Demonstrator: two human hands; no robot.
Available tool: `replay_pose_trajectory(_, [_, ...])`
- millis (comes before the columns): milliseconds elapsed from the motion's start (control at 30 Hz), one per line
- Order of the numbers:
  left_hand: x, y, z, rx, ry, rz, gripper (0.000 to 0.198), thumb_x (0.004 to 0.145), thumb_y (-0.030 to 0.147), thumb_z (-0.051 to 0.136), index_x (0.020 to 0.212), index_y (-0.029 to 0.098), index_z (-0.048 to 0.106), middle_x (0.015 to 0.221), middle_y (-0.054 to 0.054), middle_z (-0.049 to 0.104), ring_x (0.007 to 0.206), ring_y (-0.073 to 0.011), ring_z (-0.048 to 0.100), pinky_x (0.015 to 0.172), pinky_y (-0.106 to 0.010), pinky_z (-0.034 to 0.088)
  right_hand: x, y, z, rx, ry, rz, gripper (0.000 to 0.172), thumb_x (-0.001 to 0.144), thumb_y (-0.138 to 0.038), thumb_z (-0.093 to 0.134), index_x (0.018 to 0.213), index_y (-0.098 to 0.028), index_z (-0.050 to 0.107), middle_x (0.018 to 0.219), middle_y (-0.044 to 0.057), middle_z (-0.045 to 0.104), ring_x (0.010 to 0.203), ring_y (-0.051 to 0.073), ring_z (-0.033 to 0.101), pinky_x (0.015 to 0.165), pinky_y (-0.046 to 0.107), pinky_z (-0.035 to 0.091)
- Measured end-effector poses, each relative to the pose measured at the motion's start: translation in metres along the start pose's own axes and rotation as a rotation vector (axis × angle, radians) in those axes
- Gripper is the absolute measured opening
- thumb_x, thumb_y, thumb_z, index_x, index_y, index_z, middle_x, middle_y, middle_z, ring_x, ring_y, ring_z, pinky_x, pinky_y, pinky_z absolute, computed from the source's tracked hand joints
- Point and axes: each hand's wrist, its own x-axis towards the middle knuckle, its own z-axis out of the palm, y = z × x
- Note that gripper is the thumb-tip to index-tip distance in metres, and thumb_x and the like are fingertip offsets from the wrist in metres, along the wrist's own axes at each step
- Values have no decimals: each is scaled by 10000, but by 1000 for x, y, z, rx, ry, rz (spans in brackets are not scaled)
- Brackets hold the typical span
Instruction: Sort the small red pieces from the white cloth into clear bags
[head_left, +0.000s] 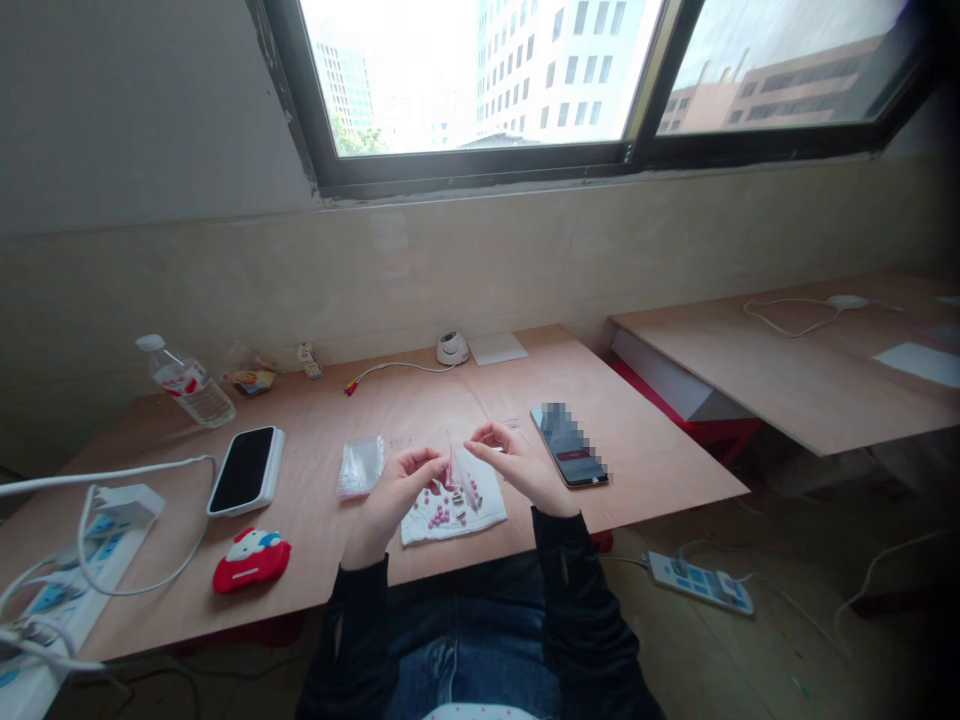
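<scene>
Left grip (394, 495) and right grip (517, 465) both narrow, fingertips pinched on a small clear bag (459, 478), which stands upright between them, its contents too small to tell. Just below the bag, a white tissue (454, 512) flat on the tabletop (420, 400), with a loose cluster of pink beads (439, 512) and a few small dark pieces (459, 505) on it. Just beyond the left grip, a second clear bag (360, 467), crumpled, its contents too blurred to tell. Right of the right grip, a phone (566, 447) lying face up. Well left of the left grip, a water bottle (191, 385) on its side, part full, capped, and nearer the tabletop's edge, a red pouch (251, 560).
</scene>
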Motion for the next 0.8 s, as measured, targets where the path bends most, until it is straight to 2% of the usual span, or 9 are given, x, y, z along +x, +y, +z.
replay_pose_trajectory(67, [0, 0, 1, 17, 13, 10, 248, 805, 350, 587, 689, 132, 602, 639, 9, 558, 607, -94, 485, 590, -207, 371, -1, -3, 1, -21, -26, 1, 336, 788, -507, 562, 716, -180, 529, 688, -14, 543, 679, 125, 519, 629, 243, 400])
replay_pose_trajectory(200, [0, 2, 5, 12, -14, 7, 249, 808, 353, 577, 690, 134, 592, 636, 9, 556, 602, -98, 494, 588, -211, 374, -4, -13, 8, 4, -273, 45, 468, 838, -592, 428, 656, -170, 520, 590, -17, 510, 566, 103, 490, 563, 230, 395])
replay_pose_trajectory(267, [0, 3, 5, 16, -40, 23, 250, 811, 348, 568, 683, 135, 589, 647, 0, 570, 616, -107, 516, 603, -220, 387, -4, -16, 13, 21, -340, 58, 481, 845, -598, 407, 665, -168, 525, 577, -19, 498, 539, 98, 485, 527, 219, 391])
replay_pose_trajectory(400, [0, 3, 4, 24, -29, 26, 248, 803, 353, 572, 676, 140, 586, 648, 0, 585, 621, -116, 540, 611, -229, 405, -2, -16, 20, 34, -337, 40, 435, 859, -546, 420, 676, -166, 528, 581, -17, 500, 517, 92, 491, 484, 203, 384])
replay_pose_trajectory(633, [1, -5, 1, 52, 22, -16, 262, 793, 384, 570, 696, 141, 576, 629, 9, 579, 574, -103, 525, 555, -215, 387, -2, -15, 18, 44, -321, 66, 278, 865, -352, 439, 683, -162, 531, 581, -9, 542, 538, 94, 519, 502, 197, 392])
replay_pose_trajectory(800, [4, -6, 3, 92, 40, 12, 281, 787, 403, 577, 679, 145, 555, 600, 22, 554, 544, -96, 503, 537, -214, 371, -2, -15, 17, 15, -324, 35, 256, 848, -314, 449, 650, -167, 521, 575, -14, 533, 548, 95, 500, 525, 204, 392])
